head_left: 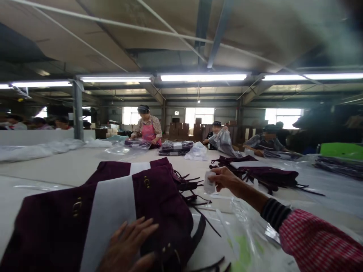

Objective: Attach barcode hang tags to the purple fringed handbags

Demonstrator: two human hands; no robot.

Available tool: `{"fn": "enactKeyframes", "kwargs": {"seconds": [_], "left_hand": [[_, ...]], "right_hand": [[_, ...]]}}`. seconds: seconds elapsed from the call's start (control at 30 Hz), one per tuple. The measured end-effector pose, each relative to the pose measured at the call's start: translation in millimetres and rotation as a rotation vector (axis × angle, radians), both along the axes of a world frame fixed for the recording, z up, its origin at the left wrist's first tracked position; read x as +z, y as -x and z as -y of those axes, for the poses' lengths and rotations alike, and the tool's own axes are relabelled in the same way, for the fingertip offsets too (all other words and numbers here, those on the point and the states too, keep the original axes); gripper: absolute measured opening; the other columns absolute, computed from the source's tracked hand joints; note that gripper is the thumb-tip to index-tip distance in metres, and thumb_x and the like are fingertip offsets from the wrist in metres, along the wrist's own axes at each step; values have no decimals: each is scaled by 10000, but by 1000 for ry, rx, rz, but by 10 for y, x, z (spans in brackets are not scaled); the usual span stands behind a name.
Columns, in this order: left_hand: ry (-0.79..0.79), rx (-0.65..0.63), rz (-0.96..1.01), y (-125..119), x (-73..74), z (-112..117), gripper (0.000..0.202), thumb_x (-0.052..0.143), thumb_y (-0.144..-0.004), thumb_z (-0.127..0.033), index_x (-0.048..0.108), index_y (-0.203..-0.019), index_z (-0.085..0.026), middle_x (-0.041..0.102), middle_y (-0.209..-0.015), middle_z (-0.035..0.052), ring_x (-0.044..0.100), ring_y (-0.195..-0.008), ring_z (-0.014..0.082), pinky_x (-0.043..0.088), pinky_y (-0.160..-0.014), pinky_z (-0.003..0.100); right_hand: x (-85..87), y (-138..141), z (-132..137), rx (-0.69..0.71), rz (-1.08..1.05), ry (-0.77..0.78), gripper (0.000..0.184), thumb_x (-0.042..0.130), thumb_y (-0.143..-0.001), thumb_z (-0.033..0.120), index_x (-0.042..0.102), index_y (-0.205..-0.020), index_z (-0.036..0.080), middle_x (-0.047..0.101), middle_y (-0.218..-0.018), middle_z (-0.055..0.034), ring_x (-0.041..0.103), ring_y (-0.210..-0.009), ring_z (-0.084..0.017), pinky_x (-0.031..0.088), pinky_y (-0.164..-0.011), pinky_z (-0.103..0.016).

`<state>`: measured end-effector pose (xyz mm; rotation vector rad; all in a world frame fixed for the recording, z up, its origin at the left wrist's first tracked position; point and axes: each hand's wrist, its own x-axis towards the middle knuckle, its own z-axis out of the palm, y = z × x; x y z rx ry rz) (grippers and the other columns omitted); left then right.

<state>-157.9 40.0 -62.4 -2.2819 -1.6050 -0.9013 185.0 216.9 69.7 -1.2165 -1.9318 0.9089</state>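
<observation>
The pale counter [70,166] spans the frame's width. On it, 1 dark purple bag [161,196] fills the lower left, and a 2nd purple bag [110,170] shows just behind its top edge. A white band [110,204] runs across the near bag. At bottom centre the left grip [127,243] rests released, fingers [145,235] spread over the band and that bag. Right of centre, the right grip [227,179] pinches a small translucent piece [209,184] just right of the dark straps [188,186].

The bottom edge crops the left hand [126,247] and front bag [161,200].
</observation>
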Motion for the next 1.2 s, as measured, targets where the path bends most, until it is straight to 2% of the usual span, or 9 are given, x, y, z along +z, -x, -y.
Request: {"fn": "enactKeyframes", "kwargs": {"seconds": [0.1,0.2,0.27,0.37,0.57,0.87,1.0,1.1,1.2], "left_hand": [[151,-54,356,-294,438,280,341,593,-924,-430,656,-1239,-315,631,-1378,44,553,-1305,275,436,-1106,492],[354,-133,791,-732,706,520,622,722,-804,-351,515,-1384,-268,622,-1362,112,594,-1229,284,531,-953,417],[542,-267,1093,-992,721,646,724,788,-686,-280,511,-1350,-206,676,-1245,131,659,-1098,272,563,-751,321],[801,-372,1328,-1180,552,828,490,800,-670,-356,628,-1070,-133,741,-878,88,705,-733,207,450,-516,227],[1007,-310,1286,-1040,230,1220,373,788,-711,-463,633,-791,-134,701,-643,46,595,-473,114,351,-454,198],[826,-258,1228,-962,278,1211,337,766,-741,-441,603,-733,-146,664,-804,40,557,-610,110,464,-512,212],[905,-290,1182,-1019,377,1079,217,709,-760,-319,567,-759,-156,718,-812,72,669,-695,162,455,-527,209],[915,-342,1098,-1064,514,974,165,657,-804,-269,529,-780,-167,718,-793,46,655,-625,132,409,-506,192],[874,-401,948,-1081,667,869,150,632,-851,-274,532,-792,-179,662,-688,-11,578,-551,105,399,-503,195]], "right_hand": [[-27,274,723,76,-157,92,272,640,-751,366,652,-886,130,673,-697,-19,586,-534,-109,464,-485,-218],[-67,514,1324,131,-273,159,287,659,-743,397,629,-875,144,661,-703,-7,581,-540,-108,451,-477,-211],[-98,609,1639,155,-371,182,274,684,-737,392,618,-848,151,649,-684,3,574,-535,-106,446,-476,-210],[-182,621,1978,134,-474,210,256,708,-734,380,606,-810,157,646,-656,3,576,-539,-116,448,-479,-218],[-494,431,2286,-16,-513,319,229,704,-707,351,592,-772,162,650,-641,2,560,-533,-109,431,-477,-214],[-875,128,2283,-27,-205,383,214,587,-770,355,608,-855,159,698,-750,-52,617,-634,-166,440,-521,-256],[-924,90,2257,-123,49,4,375,597,-760,279,612,-1125,198,678,-1109,-90,615,-1050,-272,505,-819,-382],[-834,221,2322,50,-49,-74,507,603,-750,204,571,-1255,241,629,-1245,-79,582,-1127,-255,496,-850,-364],[-740,397,2360,382,-322,342,453,634,-736,199,588,-1187,212,698,-1053,-60,671,-908,-210,474,-597,-244]]}}
